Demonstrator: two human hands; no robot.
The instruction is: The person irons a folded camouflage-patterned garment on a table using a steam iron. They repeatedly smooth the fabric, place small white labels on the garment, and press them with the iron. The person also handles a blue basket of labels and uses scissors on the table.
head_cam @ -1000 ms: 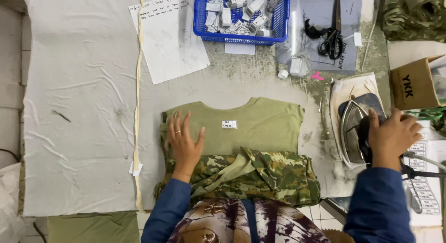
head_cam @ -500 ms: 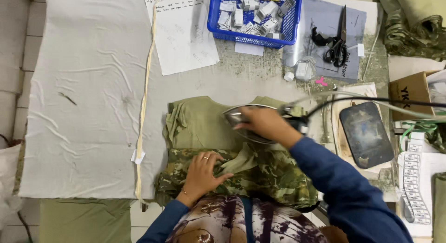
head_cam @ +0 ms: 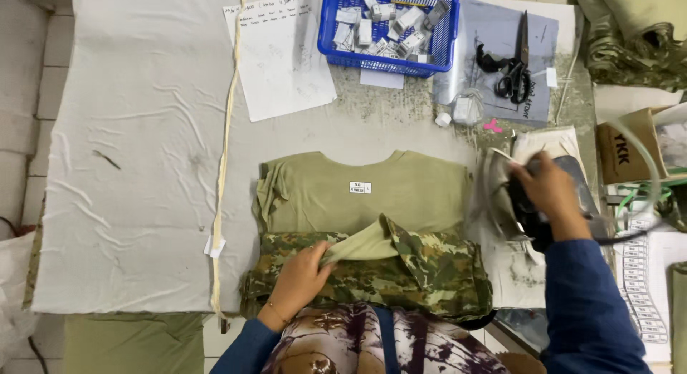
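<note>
We see the left hand (head_cam: pixel 299 279) lying palm down on the folded garment (head_cam: pixel 365 238), its fingers (head_cam: pixel 323 258) curled and pinching the turned-back edge where the plain olive lining meets the camouflage cloth; the grip is tight on that fold. The right hand (head_cam: pixel 547 195) is wrapped tight around the dark handle of an iron (head_cam: pixel 504 202), which shows blurred, tilted on its side at about three o'clock from the garment, just off the cloth's right edge and over a pale, stained pad (head_cam: pixel 515 274). The garment itself lies flat in the middle of the work table (head_cam: pixel 136 166), olive upper half with a small white label (head_cam: pixel 360 187) near the neckline, camouflage lower half nearest the person. From the garment, at twelve o'clock stands a blue plastic basket (head_cam: pixel 390 63) holding small grey and white pieces; at about eleven o'clock lies a sheet of handwritten paper (head_cam: pixel 279 59); at one o'clock black scissors (head_cam: pixel 517 66) rest on a grey sheet. A long cream tape (head_cam: pixel 227 152) runs down the white table cover at nine o'clock. At two to three o'clock sits a brown cardboard box (head_cam: pixel 626 149), and more camouflage cloth (head_cam: pixel 630 45) is heaped at the far upper right. Both sleeves are dark blue.
</note>
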